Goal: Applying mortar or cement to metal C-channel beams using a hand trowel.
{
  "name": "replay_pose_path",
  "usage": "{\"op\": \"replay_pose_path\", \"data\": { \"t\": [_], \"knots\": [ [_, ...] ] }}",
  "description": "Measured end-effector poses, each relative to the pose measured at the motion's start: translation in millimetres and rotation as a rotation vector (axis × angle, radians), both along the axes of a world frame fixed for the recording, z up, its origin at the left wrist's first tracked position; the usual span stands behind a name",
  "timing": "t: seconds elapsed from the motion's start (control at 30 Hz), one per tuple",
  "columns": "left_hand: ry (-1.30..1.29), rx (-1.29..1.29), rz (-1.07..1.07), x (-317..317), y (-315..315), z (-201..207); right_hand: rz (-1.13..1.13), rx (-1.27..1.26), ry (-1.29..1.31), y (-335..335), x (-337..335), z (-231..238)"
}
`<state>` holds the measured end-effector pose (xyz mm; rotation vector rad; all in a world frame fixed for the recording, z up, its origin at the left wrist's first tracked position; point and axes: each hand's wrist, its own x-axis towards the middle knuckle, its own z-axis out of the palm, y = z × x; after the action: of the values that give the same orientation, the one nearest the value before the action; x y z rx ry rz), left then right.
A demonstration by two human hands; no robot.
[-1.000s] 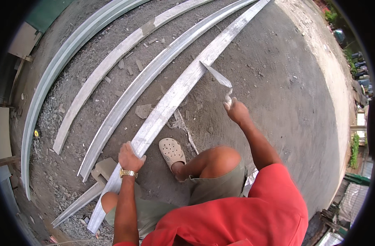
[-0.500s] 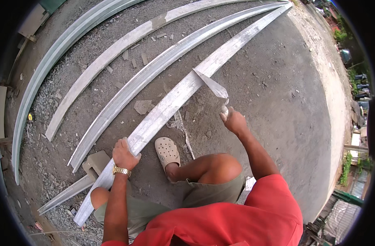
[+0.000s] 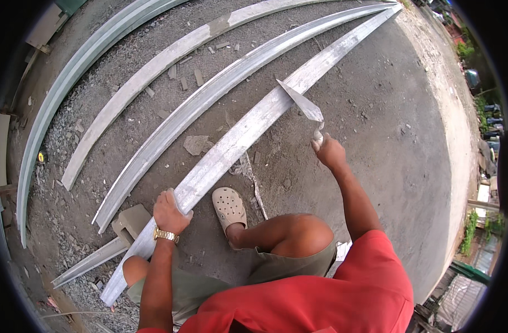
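Observation:
A long pale metal channel [image 3: 226, 147] runs from beside my left knee up to the far right, its surface streaked with grey and white. Wrapped around its near part is my left hand [image 3: 172, 212], with a gold watch [image 3: 166, 235] on the wrist. My right hand [image 3: 330, 152] grips the handle of a pointed trowel [image 3: 304, 104]. The trowel's blade lies across the channel's far half, its tip at the left edge. My right fingers are partly hidden behind the hand.
Another metal channel [image 3: 231, 77], a flat grey-white bar [image 3: 137, 83] and a further long channel [image 3: 59, 102] lie to the left. A hollow concrete block [image 3: 133, 223] stands by a short channel piece [image 3: 90, 261]. Stone chips and a yellow tape measure [image 3: 41, 157] are on the ground.
My right hand and the trowel have slid farther up the channel, away from me and slightly right. My left hand keeps its hold on the channel.

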<state>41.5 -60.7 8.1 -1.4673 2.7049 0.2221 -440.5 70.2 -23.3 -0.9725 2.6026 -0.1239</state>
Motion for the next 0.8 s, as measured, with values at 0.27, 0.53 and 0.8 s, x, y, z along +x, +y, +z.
{"op": "replay_pose_path", "data": {
  "t": [0.27, 0.53, 0.8],
  "knots": [
    [0.044, 0.008, 0.001, -8, 1, -15, -0.202, -0.051, -0.164, -29, -84, -13],
    [0.023, -0.024, -0.005, -5, 1, -8, 0.408, 0.112, -0.195, 54, 119, 22],
    [0.020, 0.037, 0.015, -10, 1, -6, 0.060, 0.037, -0.102, 40, 13, 30]
  ]
}}
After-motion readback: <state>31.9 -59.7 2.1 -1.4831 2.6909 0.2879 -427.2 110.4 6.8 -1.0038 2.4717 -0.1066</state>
